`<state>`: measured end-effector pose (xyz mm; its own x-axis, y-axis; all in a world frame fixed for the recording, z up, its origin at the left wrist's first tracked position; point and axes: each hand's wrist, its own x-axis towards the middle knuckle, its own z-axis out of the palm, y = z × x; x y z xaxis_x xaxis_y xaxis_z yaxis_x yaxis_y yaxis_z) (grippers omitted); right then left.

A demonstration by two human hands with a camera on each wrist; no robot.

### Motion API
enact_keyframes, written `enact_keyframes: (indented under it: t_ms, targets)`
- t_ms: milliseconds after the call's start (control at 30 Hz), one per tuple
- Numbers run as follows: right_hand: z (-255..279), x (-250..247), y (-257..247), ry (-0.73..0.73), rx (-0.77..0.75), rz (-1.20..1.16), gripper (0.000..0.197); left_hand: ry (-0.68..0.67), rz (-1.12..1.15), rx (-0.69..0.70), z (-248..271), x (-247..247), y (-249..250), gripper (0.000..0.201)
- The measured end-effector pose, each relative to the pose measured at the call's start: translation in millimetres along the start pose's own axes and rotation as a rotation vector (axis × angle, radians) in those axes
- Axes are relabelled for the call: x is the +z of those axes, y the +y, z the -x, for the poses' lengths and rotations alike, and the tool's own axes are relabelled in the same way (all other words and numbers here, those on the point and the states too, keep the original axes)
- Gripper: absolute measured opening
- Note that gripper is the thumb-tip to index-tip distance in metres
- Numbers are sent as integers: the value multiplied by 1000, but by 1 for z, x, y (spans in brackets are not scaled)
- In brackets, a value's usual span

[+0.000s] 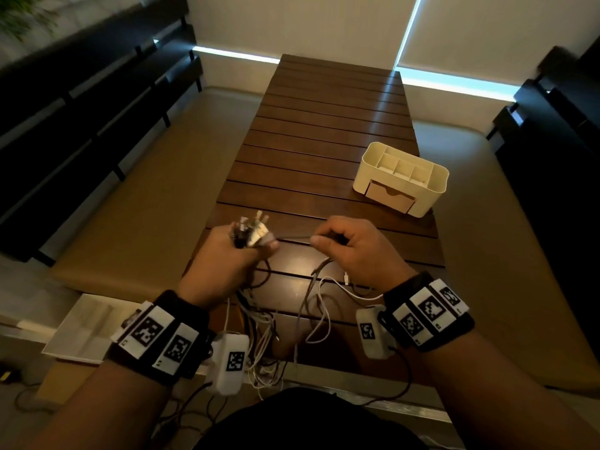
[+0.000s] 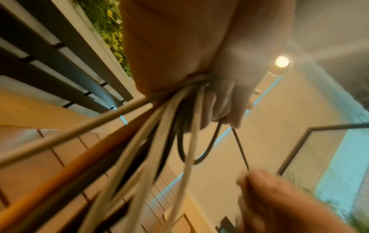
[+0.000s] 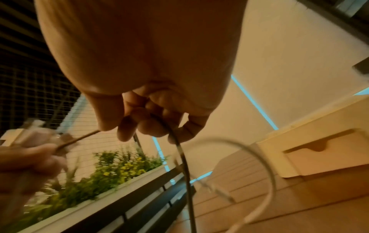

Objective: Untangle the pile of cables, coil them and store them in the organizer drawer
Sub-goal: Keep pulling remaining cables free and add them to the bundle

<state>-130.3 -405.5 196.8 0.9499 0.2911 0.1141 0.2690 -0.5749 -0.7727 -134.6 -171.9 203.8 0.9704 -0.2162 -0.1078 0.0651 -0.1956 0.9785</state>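
Observation:
My left hand [image 1: 242, 248] grips a bundle of cable plugs [image 1: 253, 230], white and dark, their ends sticking up out of the fist. The cables [image 2: 171, 141] hang from the fist down to a tangled pile [image 1: 269, 339] at the table's near edge. My right hand [image 1: 337, 243] pinches one thin dark cable [image 3: 179, 151] between thumb and fingers; it runs taut across to the left hand. A white cable [image 1: 344, 287] with a small plug lies under the right wrist. The cream organizer [image 1: 401, 177] stands far right, its drawer [image 1: 389, 196] closed.
The slatted dark wood table [image 1: 324, 141] stretches away from me. A white tray [image 1: 81, 329] sits low on the left, beside the table. Dark benches [image 1: 81, 108] line the left side. A planter with yellow flowers [image 3: 111, 173] shows in the right wrist view.

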Motion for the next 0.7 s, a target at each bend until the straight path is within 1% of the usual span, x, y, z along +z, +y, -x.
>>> enact_keyframes:
  t_ms: [33, 100, 167, 200, 233, 267, 333, 367, 400, 433, 500, 567, 600, 633, 667, 700]
  targets:
    - [1, -4, 7, 42, 67, 2, 9, 51, 25, 6, 0, -5, 0, 31]
    - [3, -10, 20, 187, 197, -13, 9, 103, 17, 7, 0, -14, -1, 28]
    - [1, -15, 26, 334, 223, -15, 8, 88, -11, -12, 1, -14, -3, 24]
    - [-1, -15, 26, 370, 203, -3, 8, 86, -31, -15, 1, -13, -5, 24]
    - [-3, -15, 25, 376, 181, 27, 8, 114, -53, -7, 0, -12, -8, 24]
    - [-5, -14, 24, 360, 167, 81, 9, 171, -62, 6, -1, -11, -12, 23]
    - [-7, -12, 23, 263, 166, 247, 13, 300, -36, 18, -4, -12, -16, 16]
    - [-7, -10, 21, 194, 164, 322, 15, 329, -31, 32, -4, -12, -17, 14]
    - [-6, -7, 19, 123, 152, 363, 17, 323, -48, 55, -4, -11, -16, 11]
    - [-5, -4, 15, 57, 128, 364, 19, 287, -78, 86, -3, -8, -14, 8]
    - [-3, 4, 3, -30, 54, 269, 18, 155, -87, 109, 1, 3, -7, 12]
    - [-2, 11, -11, -40, -39, 155, 13, 27, -53, 81, 2, 12, -5, 17]
    - [-2, 13, -17, -23, -77, 113, 10, -21, -55, 75, 1, 14, -5, 16]
    - [-2, 12, -22, -5, -104, 77, 6, -58, -71, 70, 1, 15, -5, 12]
    - [-3, 10, -25, 10, -121, 50, 3, -77, -89, 72, 2, 15, -4, 14]
    - [-4, 7, -27, 22, -127, 31, 3, -81, -110, 77, 3, 14, -4, 22]
